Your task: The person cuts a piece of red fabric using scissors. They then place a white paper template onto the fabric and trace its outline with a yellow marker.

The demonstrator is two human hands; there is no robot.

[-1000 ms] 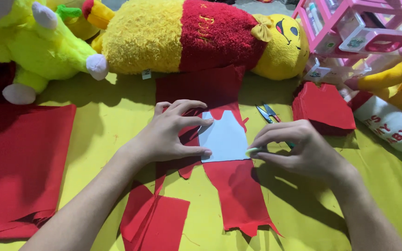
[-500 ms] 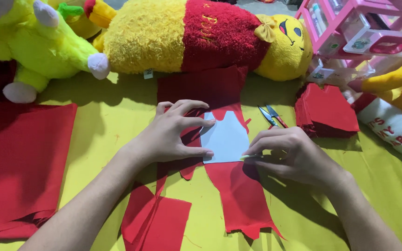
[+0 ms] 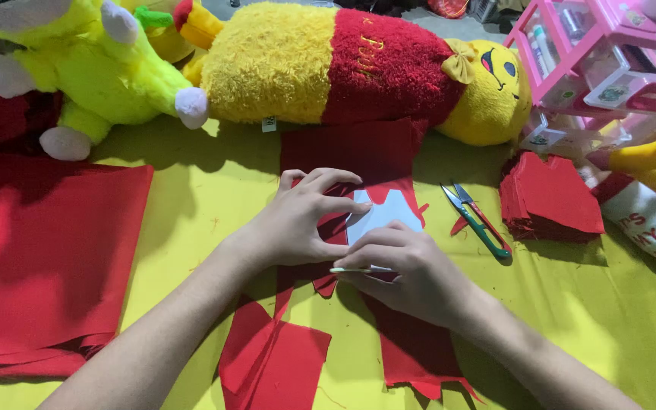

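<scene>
A yellow cloth covers the whole surface under the work. At its far edge lies a long yellow and red plush toy, with a green plush toy to the left of it and a pink plastic rack to its right. A large sheet of red fabric lies well to the left of the white paper template. A stack of cut red pieces sits to the right of the template, and green-handled snips lie between the stack and the template. The template rests on a strip of red felt in the middle of the cloth, just in front of the long plush toy. The left hand lies flat with fingers spread, pressing down the template's left edge. The right hand covers the template's near edge, its grip pinched narrow around a thin pale marking stick.
</scene>
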